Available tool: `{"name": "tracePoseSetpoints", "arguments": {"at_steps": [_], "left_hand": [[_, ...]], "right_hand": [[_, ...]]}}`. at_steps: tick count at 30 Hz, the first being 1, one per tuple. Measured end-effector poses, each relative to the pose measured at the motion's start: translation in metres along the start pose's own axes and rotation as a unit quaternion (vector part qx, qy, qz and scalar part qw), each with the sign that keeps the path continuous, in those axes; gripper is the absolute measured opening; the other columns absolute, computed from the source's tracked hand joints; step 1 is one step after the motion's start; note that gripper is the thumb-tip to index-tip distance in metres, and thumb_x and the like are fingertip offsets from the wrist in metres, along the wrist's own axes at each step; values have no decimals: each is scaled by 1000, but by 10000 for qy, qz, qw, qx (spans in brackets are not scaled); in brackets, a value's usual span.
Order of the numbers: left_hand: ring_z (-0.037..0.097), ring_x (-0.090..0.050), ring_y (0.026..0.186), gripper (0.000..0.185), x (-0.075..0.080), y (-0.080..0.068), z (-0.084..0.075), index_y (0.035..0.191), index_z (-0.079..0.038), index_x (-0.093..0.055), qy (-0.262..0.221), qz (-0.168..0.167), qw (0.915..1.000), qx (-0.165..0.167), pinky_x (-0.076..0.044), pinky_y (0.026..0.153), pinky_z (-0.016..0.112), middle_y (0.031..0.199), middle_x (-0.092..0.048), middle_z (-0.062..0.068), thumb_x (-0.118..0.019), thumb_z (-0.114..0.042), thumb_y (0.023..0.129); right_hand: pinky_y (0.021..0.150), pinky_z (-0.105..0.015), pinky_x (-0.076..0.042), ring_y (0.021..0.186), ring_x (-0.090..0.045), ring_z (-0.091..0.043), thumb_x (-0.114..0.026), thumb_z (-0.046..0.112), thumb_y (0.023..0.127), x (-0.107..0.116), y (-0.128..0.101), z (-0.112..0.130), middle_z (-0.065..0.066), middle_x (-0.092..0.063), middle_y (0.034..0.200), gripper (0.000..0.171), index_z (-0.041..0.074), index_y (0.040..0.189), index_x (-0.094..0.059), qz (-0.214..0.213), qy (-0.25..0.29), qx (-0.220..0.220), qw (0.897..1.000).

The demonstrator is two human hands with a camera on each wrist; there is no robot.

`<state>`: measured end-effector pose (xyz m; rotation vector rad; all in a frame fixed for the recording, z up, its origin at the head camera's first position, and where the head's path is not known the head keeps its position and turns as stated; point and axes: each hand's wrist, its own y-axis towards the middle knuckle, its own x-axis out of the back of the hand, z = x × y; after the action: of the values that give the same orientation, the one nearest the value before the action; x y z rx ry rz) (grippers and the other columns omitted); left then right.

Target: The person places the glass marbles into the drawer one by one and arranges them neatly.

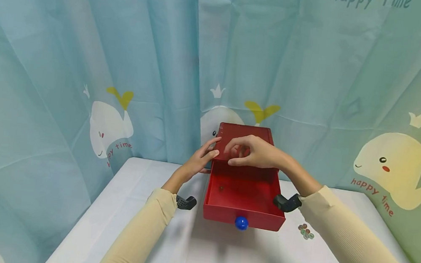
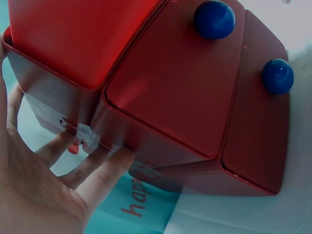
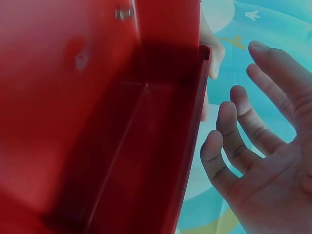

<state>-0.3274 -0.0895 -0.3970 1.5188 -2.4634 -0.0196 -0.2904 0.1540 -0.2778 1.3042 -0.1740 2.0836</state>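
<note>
A dark red drawer cabinet (image 1: 246,130) has its top drawer (image 1: 244,216) pulled out, with a round blue knob (image 1: 241,223) on the front. My left hand (image 1: 198,161) steadies the cabinet, its spread fingers on the left side wall in the left wrist view. Over the opened drawer, near the cabinet's front top edge, hovers my right hand (image 1: 256,152), palm down. Its fingers (image 3: 229,122) bend loosely with nothing between them in the right wrist view. Inside the drawer lies a small brownish piece (image 1: 221,188); the right wrist view also shows a small roundish spot (image 3: 81,61) there.
Several small round green and brown pieces (image 1: 305,231) lie on the white table (image 1: 168,250), right of the drawer. Two lower drawers, one with a blue knob (image 2: 214,19), the other with another knob (image 2: 278,76), are closed. A whale-print curtain (image 1: 156,58) hangs behind.
</note>
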Motion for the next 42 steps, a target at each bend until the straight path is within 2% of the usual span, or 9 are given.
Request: {"name": "tracePoseSetpoints", "arguments": {"at_steps": [22, 28, 33, 42], "left_hand": [[33, -45, 140, 62, 0, -1, -1, 159, -43, -30, -10, -32, 10000, -10, -51, 97, 62, 161, -36, 8, -52, -45, 102], [33, -44, 140, 62, -1, 0, 0, 160, -42, -30, -53, 7, 10000, 12, -51, 98, 62, 161, -36, 10, -52, -44, 102], [35, -43, 142, 62, -1, 0, 0, 161, -39, -29, -65, 56, 10000, -22, -50, 97, 64, 162, -34, 11, -51, -41, 103], [34, -44, 141, 61, 0, 0, -1, 160, -41, -30, -44, 39, 10000, -51, -52, 96, 63, 162, -34, 11, -51, -40, 103]], "right_hand": [[76, -39, -59, 83, -64, -18, -80, 22, 90, 6, -12, -4, 1, -66, 95, 38, 11, 125, -70, -202, 52, -27, 9998], [76, -40, -60, 84, -65, -18, -80, 21, 90, 15, -25, -7, 1, -65, 98, 40, 17, 127, -69, -355, 79, -244, 9990], [73, -40, -61, 82, -66, -19, -81, 19, 89, 22, -39, -8, -1, -66, 100, 43, 15, 130, -67, -462, 81, -404, 9981], [66, -29, -57, 81, -64, -18, -81, 16, 89, 35, -70, -15, -4, -64, 99, 39, 15, 126, -67, -778, 12, -458, 9959]]}}
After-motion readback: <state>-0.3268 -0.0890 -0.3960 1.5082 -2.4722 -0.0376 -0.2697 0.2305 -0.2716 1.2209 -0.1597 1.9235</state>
